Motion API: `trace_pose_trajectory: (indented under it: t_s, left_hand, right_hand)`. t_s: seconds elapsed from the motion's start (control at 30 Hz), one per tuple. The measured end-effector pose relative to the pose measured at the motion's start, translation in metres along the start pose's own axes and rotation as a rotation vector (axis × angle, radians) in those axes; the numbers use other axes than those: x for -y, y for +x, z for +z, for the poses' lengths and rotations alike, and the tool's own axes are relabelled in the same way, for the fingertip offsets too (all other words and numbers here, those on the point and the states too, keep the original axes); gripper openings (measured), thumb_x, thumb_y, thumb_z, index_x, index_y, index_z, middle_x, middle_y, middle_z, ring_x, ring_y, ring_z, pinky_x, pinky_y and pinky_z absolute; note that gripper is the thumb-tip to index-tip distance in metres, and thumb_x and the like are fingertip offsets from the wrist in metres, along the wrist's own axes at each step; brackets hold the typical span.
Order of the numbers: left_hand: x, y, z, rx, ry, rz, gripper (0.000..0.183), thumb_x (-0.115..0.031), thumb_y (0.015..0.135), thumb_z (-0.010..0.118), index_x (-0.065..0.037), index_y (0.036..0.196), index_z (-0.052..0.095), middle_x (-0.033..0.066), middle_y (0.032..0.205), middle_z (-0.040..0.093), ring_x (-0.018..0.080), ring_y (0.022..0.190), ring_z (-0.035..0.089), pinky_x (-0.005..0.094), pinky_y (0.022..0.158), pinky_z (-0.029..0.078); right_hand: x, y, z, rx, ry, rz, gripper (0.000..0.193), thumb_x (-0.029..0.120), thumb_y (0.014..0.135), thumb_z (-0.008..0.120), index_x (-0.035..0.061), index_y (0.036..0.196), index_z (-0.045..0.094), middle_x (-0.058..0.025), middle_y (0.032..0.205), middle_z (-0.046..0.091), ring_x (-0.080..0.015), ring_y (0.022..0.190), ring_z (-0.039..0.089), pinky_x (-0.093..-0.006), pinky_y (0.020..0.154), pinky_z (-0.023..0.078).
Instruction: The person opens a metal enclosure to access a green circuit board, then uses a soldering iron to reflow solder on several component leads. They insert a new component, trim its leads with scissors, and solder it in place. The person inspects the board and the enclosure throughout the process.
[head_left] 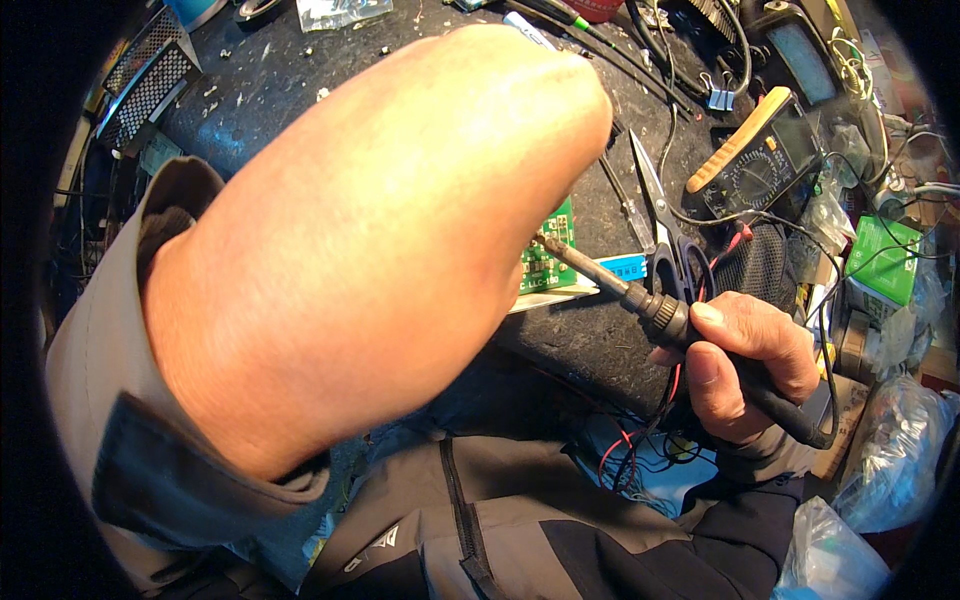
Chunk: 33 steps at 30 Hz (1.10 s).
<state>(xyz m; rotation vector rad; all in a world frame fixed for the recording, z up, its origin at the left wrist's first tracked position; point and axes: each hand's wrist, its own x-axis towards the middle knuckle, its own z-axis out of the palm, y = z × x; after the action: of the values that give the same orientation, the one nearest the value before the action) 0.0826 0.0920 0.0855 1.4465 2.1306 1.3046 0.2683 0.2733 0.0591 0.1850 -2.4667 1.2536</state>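
My right hand is wrapped around the dark handle of a soldering iron. Its metal tip points up and left, reaching a green circuit board with small components, but contact is hard to judge. Very close to the camera, the back of my left hand covers much of the view, including most of the board. The fingers of that hand are hidden, so whatever they may hold is out of sight. By the board's right side lies a small blue-and-white piece, with dark-handled scissors just beyond it.
A multimeter with an orange edge lies at the right, near a blue binder clip. Cables run along the far right. A green box and clear plastic bags crowd the right side. Perforated metal pieces stand far left.
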Motion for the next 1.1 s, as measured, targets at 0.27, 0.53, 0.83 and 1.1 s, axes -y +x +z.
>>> trace_pose_trajectory:
  t_s: [0.27,0.53,0.83,1.1]
  left_hand:
    - [-0.008,0.001,-0.017,0.17,-0.029,-0.087,0.018,0.007,0.069,0.066,0.002,0.079,0.052,0.018,0.068,0.052,0.0364,0.065,0.058,0.0373,0.059,0.044]
    - [0.002,0.009,-0.012,0.211,0.11,0.008,0.019,0.008,0.068,0.066,0.002,0.079,0.051,0.0174,0.068,0.052,0.035,0.064,0.057,0.0364,0.06,0.044]
    - [-0.012,0.002,-0.004,0.142,0.138,-0.085,0.02,0.01,0.07,0.067,0.003,0.079,0.051,0.0149,0.067,0.052,0.0258,0.062,0.057,0.0319,0.06,0.045]
    - [0.007,-0.009,-0.002,0.088,-0.108,-0.033,0.023,0.014,0.072,0.068,0.003,0.085,0.053,0.0087,0.075,0.055,0.0133,0.07,0.058,0.0279,0.066,0.048]
  right_hand:
    - [0.008,-0.006,-0.008,-0.058,0.01,0.076,0.027,0.009,0.084,0.078,-0.0022,0.107,0.069,-0.0151,0.077,0.071,-0.0221,0.061,0.068,-0.0314,0.057,0.052]
    - [0.009,-0.009,-0.012,-0.117,0.03,0.074,0.025,0.005,0.086,0.076,-0.0031,0.108,0.067,-0.0145,0.08,0.068,-0.0209,0.063,0.065,-0.0318,0.058,0.051]
    - [0.015,-0.013,-0.021,-0.096,0.002,0.077,0.028,0.011,0.091,0.073,-0.001,0.114,0.062,-0.0152,0.083,0.067,-0.0205,0.069,0.064,-0.0331,0.065,0.05]
    - [-0.01,-0.019,-0.026,-0.23,0.111,0.195,0.07,0.05,0.094,0.066,0.0021,0.141,0.048,-0.024,0.105,0.07,-0.0263,0.084,0.072,-0.0361,0.072,0.058]
